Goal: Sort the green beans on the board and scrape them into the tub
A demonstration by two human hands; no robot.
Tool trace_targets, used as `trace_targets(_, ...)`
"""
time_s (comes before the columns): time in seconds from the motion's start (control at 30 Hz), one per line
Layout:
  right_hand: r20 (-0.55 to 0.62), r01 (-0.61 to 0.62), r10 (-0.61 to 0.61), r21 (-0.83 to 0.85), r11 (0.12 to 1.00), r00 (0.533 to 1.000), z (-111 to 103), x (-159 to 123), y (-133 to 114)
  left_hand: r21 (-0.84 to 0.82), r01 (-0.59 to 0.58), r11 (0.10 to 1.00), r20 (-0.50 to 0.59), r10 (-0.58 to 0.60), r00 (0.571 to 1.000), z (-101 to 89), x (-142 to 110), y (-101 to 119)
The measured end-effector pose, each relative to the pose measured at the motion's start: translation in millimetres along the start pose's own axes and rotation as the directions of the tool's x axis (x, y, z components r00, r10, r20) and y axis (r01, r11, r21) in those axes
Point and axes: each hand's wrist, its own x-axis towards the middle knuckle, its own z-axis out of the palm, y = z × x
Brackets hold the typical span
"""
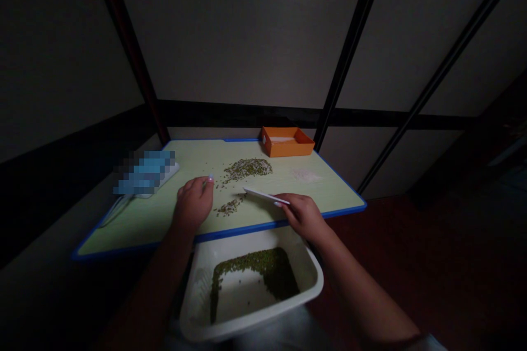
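Observation:
My right hand is closed on a thin white flat strip that points left over the pale green table top. My left hand rests on the table with fingers curled, fingertips pinched near a small heap of green beans. Whether it holds a bean is too small to see. A larger pile of green beans lies farther back. A white tub with green beans in it sits below the table's near edge, between my forearms.
An orange tray stands at the table's far edge. A faint pale scatter lies to the right of the bean pile. A blurred blue object lies at the left. The table has a blue rim. Dark floor lies to the right.

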Motion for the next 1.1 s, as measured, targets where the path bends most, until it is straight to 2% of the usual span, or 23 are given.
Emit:
trace_targets(0.43,-0.039,-0.063,0.064,0.027,0.998,0.997,5,13,8,0.017,0.039,0.999,0.025,-0.039,0.999,-2.1,0,4)
trace_targets(0.67,-0.173,-0.116,0.136,0.120,0.986,0.976,0,9,4,-0.007,0.010,1.000,0.005,-0.010,1.000,-1.5,-1,3)
trace_targets(1.1,-0.079,-0.148,0.165,0.185,0.972,0.983,8,23,12,-0.012,-0.013,1.000,-0.008,0.013,1.000,0.3,-1,0)
